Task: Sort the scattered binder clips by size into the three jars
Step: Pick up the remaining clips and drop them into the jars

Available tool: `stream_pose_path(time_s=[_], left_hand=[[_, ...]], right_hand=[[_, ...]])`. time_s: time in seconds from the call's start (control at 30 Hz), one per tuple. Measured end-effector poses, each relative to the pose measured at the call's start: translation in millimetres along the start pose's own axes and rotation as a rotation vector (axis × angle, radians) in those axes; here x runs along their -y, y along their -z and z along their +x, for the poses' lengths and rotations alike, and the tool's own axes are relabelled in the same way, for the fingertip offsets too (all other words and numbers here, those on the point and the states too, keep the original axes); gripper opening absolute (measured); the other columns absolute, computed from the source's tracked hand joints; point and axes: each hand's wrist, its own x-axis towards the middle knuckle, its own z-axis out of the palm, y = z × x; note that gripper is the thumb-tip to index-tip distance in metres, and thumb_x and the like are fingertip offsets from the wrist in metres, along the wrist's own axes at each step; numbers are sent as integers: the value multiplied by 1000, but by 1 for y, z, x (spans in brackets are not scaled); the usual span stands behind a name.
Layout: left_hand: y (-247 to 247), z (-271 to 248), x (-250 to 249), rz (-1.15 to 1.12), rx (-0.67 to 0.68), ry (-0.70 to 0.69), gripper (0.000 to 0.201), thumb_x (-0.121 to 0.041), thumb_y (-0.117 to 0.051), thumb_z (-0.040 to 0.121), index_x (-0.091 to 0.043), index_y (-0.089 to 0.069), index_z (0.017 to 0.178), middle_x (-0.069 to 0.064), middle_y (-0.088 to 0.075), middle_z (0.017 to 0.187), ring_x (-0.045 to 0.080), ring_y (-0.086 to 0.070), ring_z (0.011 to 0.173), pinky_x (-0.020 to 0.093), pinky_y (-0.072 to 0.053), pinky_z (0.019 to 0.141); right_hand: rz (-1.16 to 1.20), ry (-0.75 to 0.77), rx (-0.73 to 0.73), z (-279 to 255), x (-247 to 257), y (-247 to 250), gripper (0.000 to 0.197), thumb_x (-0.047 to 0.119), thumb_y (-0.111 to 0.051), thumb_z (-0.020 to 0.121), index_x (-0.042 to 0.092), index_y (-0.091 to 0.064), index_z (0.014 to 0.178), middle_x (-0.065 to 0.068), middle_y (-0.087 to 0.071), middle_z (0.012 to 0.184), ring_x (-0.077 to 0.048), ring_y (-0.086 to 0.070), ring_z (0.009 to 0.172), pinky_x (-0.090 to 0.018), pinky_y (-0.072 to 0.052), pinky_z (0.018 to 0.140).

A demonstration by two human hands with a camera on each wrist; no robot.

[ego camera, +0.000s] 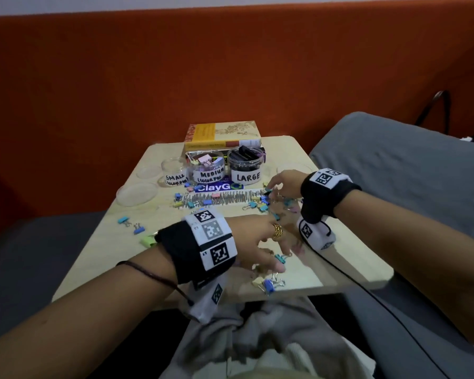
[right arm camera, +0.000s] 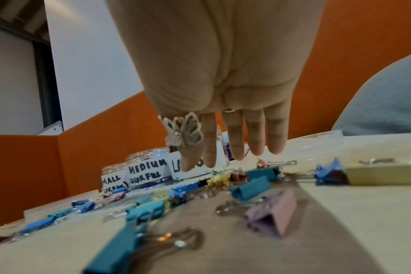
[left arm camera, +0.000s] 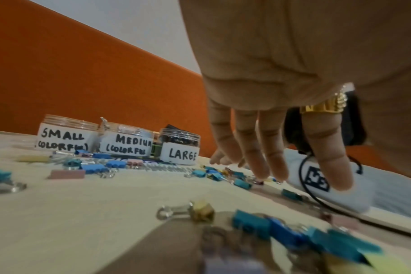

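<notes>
Three clear jars stand in a row at the back of the table: SMALL (ego camera: 175,172), MEDIUM (ego camera: 209,168) holding pastel clips, and LARGE (ego camera: 247,166) holding black clips. Several colourful binder clips (ego camera: 259,203) lie scattered in front of them. My left hand (ego camera: 283,255) hovers with its fingers (left arm camera: 277,157) straight and spread over a teal clip (ego camera: 281,259) near the front edge, gripping nothing. My right hand (ego camera: 274,186) reaches down to the clips beside the LARGE jar. Its fingers (right arm camera: 235,144) are straight, above a teal clip (right arm camera: 249,187) and a purple clip (right arm camera: 272,216).
Books (ego camera: 222,135) are stacked behind the jars. Clear lids (ego camera: 137,192) lie left of the jars, and one lid (ego camera: 293,168) lies to their right. More clips (ego camera: 268,285) sit at the table's front edge. A grey cushion (ego camera: 408,173) borders the table on the right.
</notes>
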Motion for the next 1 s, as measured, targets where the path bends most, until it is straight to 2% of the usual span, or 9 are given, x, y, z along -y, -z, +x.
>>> stream_pose_path(time_s=[0.1,0.27,0.47,0.63,0.7,0.77,0.83,0.9,1.0], left_hand=[[-18,-5,-4,71,9,2,42,-43,-67,81,-26,-59,119,-6,-36,107,15,-43,104,29,-41,94],[-32,0,-5,235,-21,140,31,-30,-65,85,-21,-60,114,9,-40,121,28,-44,112,36,-41,94],[-22,6,7,177,-64,254,24,-24,-65,86,-14,-64,108,0,-35,99,25,-52,108,27,-39,81],[-14,10,16,263,-96,347,40,-32,-66,85,-16,-56,121,8,-40,120,28,-51,110,33,-44,87],[-16,10,19,289,-155,373,40,-37,-64,86,-22,-54,122,7,-40,125,28,-47,115,36,-43,91],[-20,8,22,284,-149,388,42,-42,-61,86,-24,-54,123,7,-38,128,28,-43,118,37,-41,92],[-21,5,26,254,-98,377,46,-48,-62,84,-26,-51,123,6,-37,128,28,-45,116,36,-39,86],[-18,2,31,213,-73,354,50,-48,-66,80,-29,-50,124,6,-40,126,26,-49,112,31,-37,80],[-15,2,39,154,-61,347,52,-39,-71,78,-26,-50,124,6,-43,123,24,-54,107,29,-39,79]], right_hand=[[21,-1,0,-10,2,-3,38,16,-53,93,16,-55,131,-10,-53,138,-28,-49,125,-32,-40,101],[60,25,-26,-31,8,-4,37,11,-49,95,11,-55,131,-13,-56,134,-29,-51,123,-31,-43,97],[63,92,-33,-47,14,-7,32,15,-55,93,11,-61,124,-10,-59,130,-26,-55,118,-29,-45,92],[8,192,-76,-69,15,-6,26,16,-62,88,11,-66,114,-10,-63,120,-25,-57,109,-28,-44,83],[30,232,-69,-82,15,-8,23,4,-59,86,9,-69,106,-10,-67,112,-22,-59,95,-22,-42,71],[34,286,-4,-96,17,-13,29,-5,-53,83,9,-70,102,-6,-69,106,-16,-56,87,-21,-44,69],[27,329,85,-108,23,-21,28,-2,-56,83,13,-68,103,-1,-65,100,-17,-56,91,-28,-47,76],[25,351,142,-115,27,-30,29,7,-64,82,15,-64,111,5,-55,98,-15,-52,92,-25,-43,77],[49,360,184,-119,27,-38,53,26,-78,73,20,-58,122,7,-46,104,-11,-45,93,-22,-38,79]])
